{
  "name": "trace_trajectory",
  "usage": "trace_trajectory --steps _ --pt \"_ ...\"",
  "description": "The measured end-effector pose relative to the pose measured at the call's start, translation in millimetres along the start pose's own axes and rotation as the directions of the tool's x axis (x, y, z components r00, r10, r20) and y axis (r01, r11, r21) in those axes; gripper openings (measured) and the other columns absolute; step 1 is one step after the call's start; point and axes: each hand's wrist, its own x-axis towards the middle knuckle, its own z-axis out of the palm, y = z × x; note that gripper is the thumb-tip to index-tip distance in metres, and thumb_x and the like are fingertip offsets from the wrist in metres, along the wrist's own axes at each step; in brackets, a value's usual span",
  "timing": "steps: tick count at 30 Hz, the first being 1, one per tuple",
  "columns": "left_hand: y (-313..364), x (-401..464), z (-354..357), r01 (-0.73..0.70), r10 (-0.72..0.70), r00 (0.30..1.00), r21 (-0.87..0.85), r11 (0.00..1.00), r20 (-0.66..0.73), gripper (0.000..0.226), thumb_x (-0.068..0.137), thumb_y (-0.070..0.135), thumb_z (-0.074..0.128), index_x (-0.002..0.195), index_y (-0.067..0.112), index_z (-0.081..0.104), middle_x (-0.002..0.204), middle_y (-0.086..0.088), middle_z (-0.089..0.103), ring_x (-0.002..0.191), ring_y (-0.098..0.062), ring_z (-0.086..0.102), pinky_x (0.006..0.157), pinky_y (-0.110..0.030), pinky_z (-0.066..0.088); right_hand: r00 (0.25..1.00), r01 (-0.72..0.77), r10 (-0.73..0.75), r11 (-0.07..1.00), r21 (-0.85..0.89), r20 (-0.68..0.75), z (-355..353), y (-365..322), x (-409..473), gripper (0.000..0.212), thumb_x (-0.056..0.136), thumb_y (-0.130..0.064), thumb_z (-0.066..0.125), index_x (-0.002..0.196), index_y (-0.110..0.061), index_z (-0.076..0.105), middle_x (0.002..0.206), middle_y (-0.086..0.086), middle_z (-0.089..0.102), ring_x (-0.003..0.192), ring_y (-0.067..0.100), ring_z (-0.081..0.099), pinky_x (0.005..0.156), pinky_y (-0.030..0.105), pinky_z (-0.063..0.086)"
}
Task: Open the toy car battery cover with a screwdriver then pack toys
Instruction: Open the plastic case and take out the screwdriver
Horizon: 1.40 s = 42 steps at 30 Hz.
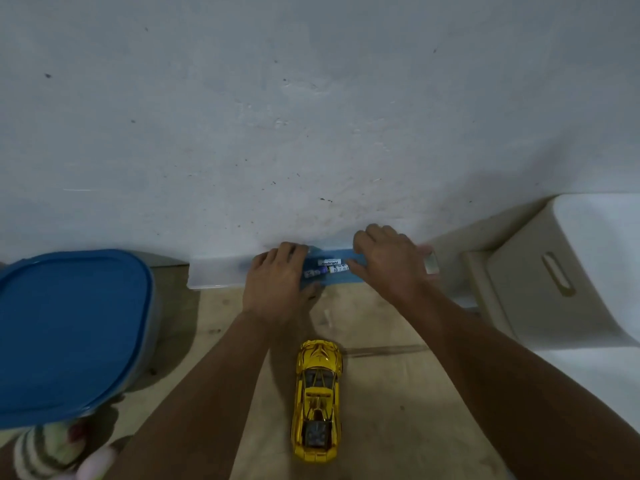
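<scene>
A shiny yellow toy car [317,400] stands on the brown cardboard floor between my forearms, nose pointing at the wall. Against the wall lies a low translucent box with a blue lid [214,275]. A pack of batteries [329,266] rests on the lid between my hands. My left hand [277,285] lies on the lid with its fingers curled over the far edge. My right hand [391,265] grips the box's right end, its thumb beside a pale clasp [431,263]. No screwdriver is in view.
A large tub with a blue lid [69,334] stands at the left. A beige plastic stool [554,271] stands at the right against the pale wall [311,116]. A striped soft toy [45,452] lies at the bottom left corner.
</scene>
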Motion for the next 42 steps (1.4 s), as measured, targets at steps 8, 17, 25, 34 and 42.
trace_trajectory --steps 8,17,25,34,42 --pt "-4.2 0.8 -2.9 0.003 -0.003 1.000 -0.025 1.000 -0.022 0.056 0.089 0.033 0.079 0.139 0.015 0.059 0.124 -0.010 0.068 0.101 -0.035 0.071 0.086 -0.046 0.056 0.989 -0.094 0.118 0.966 0.240 -0.087 22.9 -17.6 -16.6 0.025 0.098 -0.032 0.052 0.094 -0.018 0.073 0.084 0.001 0.070 0.073 0.023 0.066 0.061 0.033 0.048" --pt "-15.1 -14.8 5.2 -0.065 0.054 0.991 -0.082 0.995 -0.122 0.085 0.088 0.044 0.078 0.157 0.015 0.040 0.138 -0.009 0.061 0.107 -0.029 0.069 0.088 -0.043 0.057 0.995 0.092 -0.095 0.977 0.191 0.006 43.4 -37.0 -7.8 0.044 0.101 -0.039 0.039 0.135 -0.018 0.056 0.126 0.004 0.054 0.111 0.025 0.056 0.088 0.044 0.051" --pt "-23.9 -16.0 15.6 -0.093 0.085 0.990 -0.074 0.993 -0.110 0.104 0.080 0.047 0.085 0.162 0.015 0.030 0.142 -0.010 0.057 0.119 -0.029 0.062 0.099 -0.045 0.053 0.988 0.151 -0.148 0.985 0.080 -0.038 53.8 -36.1 -7.2 0.043 0.101 -0.039 0.038 0.134 -0.017 0.056 0.124 0.006 0.052 0.107 0.024 0.055 0.083 0.039 0.047" --pt "-23.1 -17.8 21.3 -0.104 0.094 0.984 -0.055 0.993 -0.152 0.096 0.086 0.049 0.079 0.161 0.014 0.032 0.143 -0.014 0.058 0.124 -0.032 0.060 0.104 -0.047 0.050 0.988 0.146 -0.150 0.984 0.097 0.033 60.2 -51.5 -3.4 0.056 0.100 -0.057 0.027 0.129 -0.019 0.057 0.122 0.005 0.055 0.111 0.025 0.050 0.090 0.044 0.045" --pt "-22.6 -19.4 21.3 -0.105 0.098 0.983 -0.038 0.994 -0.155 0.092 0.086 0.042 0.081 0.160 0.014 0.034 0.142 -0.015 0.058 0.125 -0.031 0.058 0.104 -0.046 0.049 0.994 0.091 -0.099 0.981 0.173 0.041 68.1 -59.4 1.1 0.047 0.099 -0.059 0.030 0.116 -0.021 0.052 0.114 0.006 0.054 0.105 0.025 0.048 0.085 0.044 0.043"
